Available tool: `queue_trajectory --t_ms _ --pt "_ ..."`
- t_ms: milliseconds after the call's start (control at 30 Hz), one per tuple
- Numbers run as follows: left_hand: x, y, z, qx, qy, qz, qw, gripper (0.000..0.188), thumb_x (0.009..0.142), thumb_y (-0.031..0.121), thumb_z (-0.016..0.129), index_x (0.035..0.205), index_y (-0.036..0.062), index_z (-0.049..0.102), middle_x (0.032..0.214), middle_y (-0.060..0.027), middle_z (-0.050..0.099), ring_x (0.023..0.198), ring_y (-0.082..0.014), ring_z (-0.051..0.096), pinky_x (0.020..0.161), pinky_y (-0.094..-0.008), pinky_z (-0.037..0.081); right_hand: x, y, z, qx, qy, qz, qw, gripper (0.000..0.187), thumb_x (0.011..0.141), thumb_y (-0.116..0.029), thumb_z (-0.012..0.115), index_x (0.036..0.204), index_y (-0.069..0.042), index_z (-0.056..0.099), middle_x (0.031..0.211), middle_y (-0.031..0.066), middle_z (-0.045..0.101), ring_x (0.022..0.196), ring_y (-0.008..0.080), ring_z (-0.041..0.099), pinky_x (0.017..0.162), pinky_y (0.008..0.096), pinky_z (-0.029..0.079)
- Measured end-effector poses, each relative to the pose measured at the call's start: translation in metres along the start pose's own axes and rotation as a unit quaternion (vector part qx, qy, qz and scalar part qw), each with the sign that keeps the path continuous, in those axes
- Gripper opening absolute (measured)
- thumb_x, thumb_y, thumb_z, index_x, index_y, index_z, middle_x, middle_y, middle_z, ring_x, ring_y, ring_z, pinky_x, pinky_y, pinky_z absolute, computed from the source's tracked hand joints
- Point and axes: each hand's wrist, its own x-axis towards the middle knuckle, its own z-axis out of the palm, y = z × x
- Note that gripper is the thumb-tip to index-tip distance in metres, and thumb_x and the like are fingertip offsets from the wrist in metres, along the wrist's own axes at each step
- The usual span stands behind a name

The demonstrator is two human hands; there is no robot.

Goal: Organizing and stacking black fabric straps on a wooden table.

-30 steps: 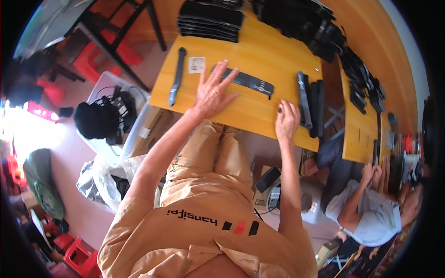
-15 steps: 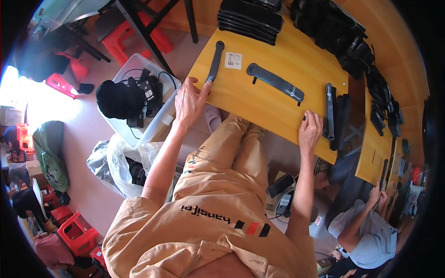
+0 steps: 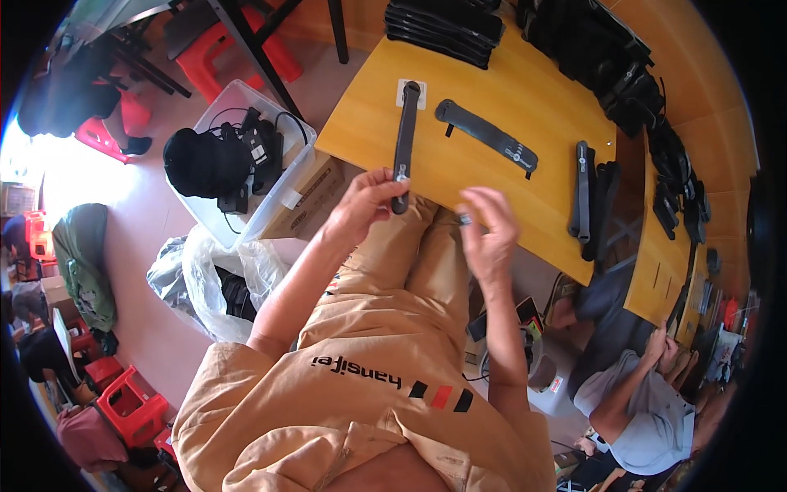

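Observation:
My left hand (image 3: 366,203) pinches the lower end of a dark grey strap (image 3: 404,135), which stands out over the table's near edge with its rounded end over a white label (image 3: 420,95). To its right, my right hand (image 3: 492,234) is slightly blurred, fingers curled, with a small dark piece (image 3: 465,219) at the fingertips; its kind is too small to tell. Another grey strap (image 3: 488,138) with short black tabs at its ends lies flat on the yellow table (image 3: 492,221). Further right lie a grey strap (image 3: 582,189) and black straps (image 3: 605,209) side by side.
Black folded pieces (image 3: 443,33) are stacked at the table's far side. Black gear (image 3: 611,74) piles along the wall. At left stands a clear plastic bin (image 3: 215,221) with black devices, above a plastic bag (image 3: 209,283). Another person (image 3: 635,402) works at the right.
My left hand has lifted the strap from the table's left edge and brought it rightward. My right hand has moved left from the table's right side toward it.

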Motion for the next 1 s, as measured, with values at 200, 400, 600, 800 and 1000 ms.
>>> queue_trajectory --t_ms 200,400,600,800,1000 --pt "-0.018 -0.013 0.018 -0.093 0.007 0.001 0.996 0.014 0.084 0.021 0.066 0.09 0.0116 0.057 0.072 0.0063 0.058 0.057 0.0006 0.051 0.05 -0.0132 0.04 -0.008 -0.025 0.027 0.068 -0.081 -0.041 0.994 0.021 0.069 0.004 0.069 0.089 0.001 0.064 0.089 0.0101 0.061 0.078 0.0263 0.061 0.067 0.0342 0.05" --pt "-0.025 -0.01 0.01 -0.131 -0.073 -0.032 0.988 0.015 0.087 0.018 0.063 0.093 0.005 0.06 0.077 0.0005 0.062 0.061 -0.0031 0.058 0.056 -0.0164 0.051 -0.014 -0.016 0.026 0.052 -0.075 -0.042 0.995 0.017 0.069 0.005 0.069 0.085 0.002 0.065 0.086 0.0099 0.061 0.077 0.0258 0.062 0.067 0.033 0.05" --pt "-0.026 -0.016 0.01 -0.14 -0.079 -0.027 0.987 0.016 0.089 0.014 0.058 0.095 -0.0002 0.061 0.078 -0.0029 0.063 0.067 -0.0078 0.063 0.064 -0.0189 0.055 -0.013 -0.017 0.023 0.054 -0.088 -0.024 0.994 0.015 0.072 0.006 0.067 0.086 0.002 0.066 0.086 0.0104 0.065 0.077 0.0229 0.064 0.067 0.0285 0.05" --pt "-0.027 -0.017 0.014 -0.06 -0.062 0.02 0.996 0.016 0.087 0.014 0.062 0.093 -0.001 0.062 0.084 -0.0055 0.064 0.07 -0.0107 0.063 0.067 -0.0215 0.055 -0.01 -0.018 0.02 0.061 -0.09 -0.033 0.994 0.014 0.069 0.006 0.066 0.083 0.002 0.064 0.084 0.0107 0.063 0.073 0.0253 0.063 0.064 0.031 0.051" --pt "-0.03 -0.011 0.023 -0.029 -0.041 0.049 0.998 0.019 0.083 0.013 0.067 0.094 -0.0015 0.063 0.083 -0.0065 0.065 0.071 -0.0108 0.063 0.066 -0.0218 0.054 -0.009 -0.022 0.015 -0.005 -0.083 -0.083 0.993 0.016 0.068 0.005 0.067 0.083 0.0 0.062 0.085 0.0098 0.063 0.073 0.0256 0.063 0.062 0.0319 0.053"
